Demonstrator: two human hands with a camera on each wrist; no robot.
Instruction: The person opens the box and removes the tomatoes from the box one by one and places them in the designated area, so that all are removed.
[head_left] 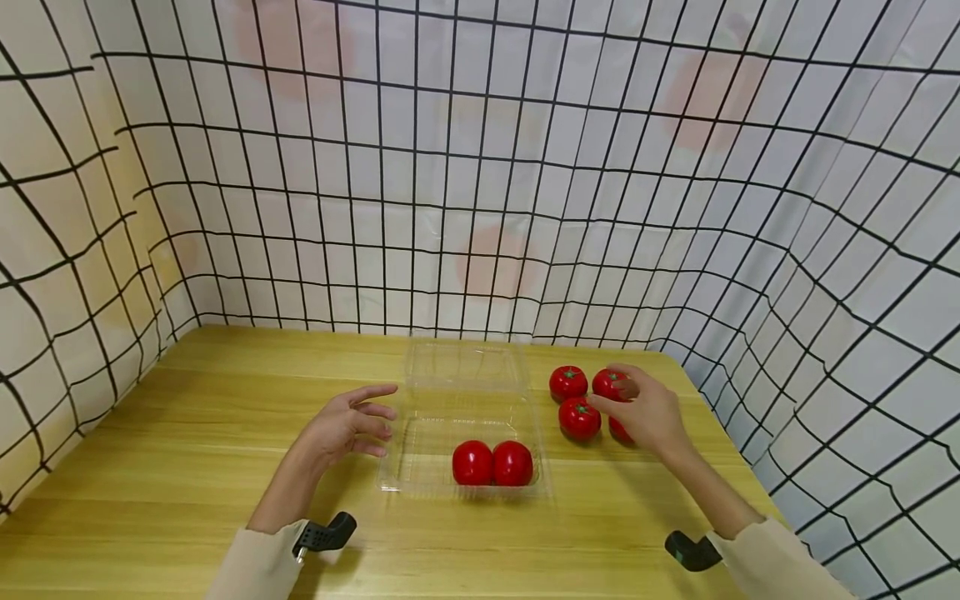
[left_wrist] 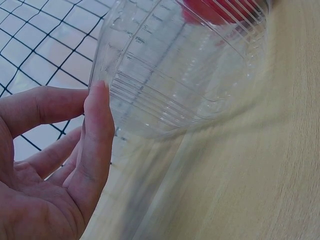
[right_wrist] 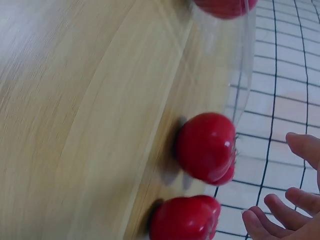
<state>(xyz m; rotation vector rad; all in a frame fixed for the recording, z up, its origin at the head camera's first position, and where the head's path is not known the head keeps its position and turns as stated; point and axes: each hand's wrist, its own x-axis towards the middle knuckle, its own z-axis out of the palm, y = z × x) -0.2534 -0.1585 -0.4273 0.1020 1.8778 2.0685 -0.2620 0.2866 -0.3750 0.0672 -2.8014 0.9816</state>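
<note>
Two red tomatoes (head_left: pixel 472 463) sit side by side in the front right part of a clear plastic clamshell box (head_left: pixel 390 483), its lid (head_left: pixel 467 367) folded back behind it. My left hand (head_left: pixel 348 427) is beside the box's left wall, fingers loosely extended; in the left wrist view its fingertips (left_wrist: pixel 99 90) overlap the rim. Several more tomatoes (head_left: pixel 568 382) stand grouped right of the box, green stems up. Over that group reaches my right hand (head_left: pixel 651 412), thumb and fingers apart, hiding part of the rear and front right tomatoes. Nothing shows between its fingers in the right wrist view.
A light wood table (head_left: pixel 187 433) carries everything. White sheeting with a black grid (head_left: pixel 450 183) rises behind it and along both sides; the right side wall (head_left: pixel 787 350) stands close past the tomatoes. Each wrist wears a black camera mount (head_left: pixel 326 533).
</note>
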